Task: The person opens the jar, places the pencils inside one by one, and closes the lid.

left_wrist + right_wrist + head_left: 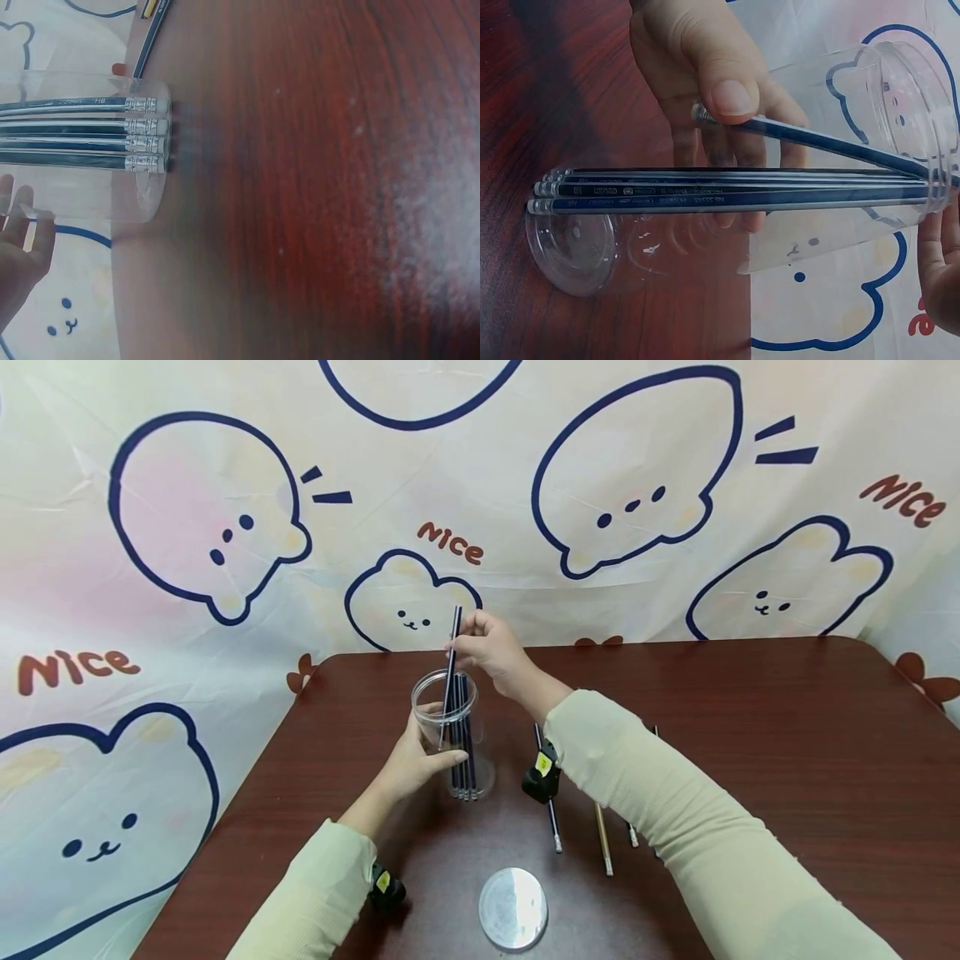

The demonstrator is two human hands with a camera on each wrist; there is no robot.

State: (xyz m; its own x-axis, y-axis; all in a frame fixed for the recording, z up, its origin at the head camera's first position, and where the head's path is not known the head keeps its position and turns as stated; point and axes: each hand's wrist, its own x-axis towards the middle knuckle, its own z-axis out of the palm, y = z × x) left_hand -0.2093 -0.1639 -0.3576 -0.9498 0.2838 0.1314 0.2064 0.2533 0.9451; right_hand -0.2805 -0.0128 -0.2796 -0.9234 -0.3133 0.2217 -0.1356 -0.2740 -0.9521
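Note:
My left hand (pixel 416 760) grips a clear plastic jar (pixel 483 775), which leans a little over the table, thumb across its side. Several dark blue and black pencils (pixel 463 772) stand inside, silver ferrules and eraser ends at the bottom; the left wrist view shows these pencils (pixel 75 142) close up. Above the open mouth my right hand (pixel 487 647) pinches the upper end of one dark blue pencil (pixel 452 652). In the right wrist view that pencil (pixel 825 141) slants inside the jar, its eraser end near my left thumb (pixel 731 97) and apart from the bunch.
A clear round lid (pixel 513 910) lies near the front of the brown table (pixel 810 735). Right of the jar, partly under my right forearm, lie a dark pencil (pixel 555 831), a gold-coloured pencil (pixel 603 843) and another dark pencil (pixel 632 837). A printed cloth (pixel 420 485) hangs behind.

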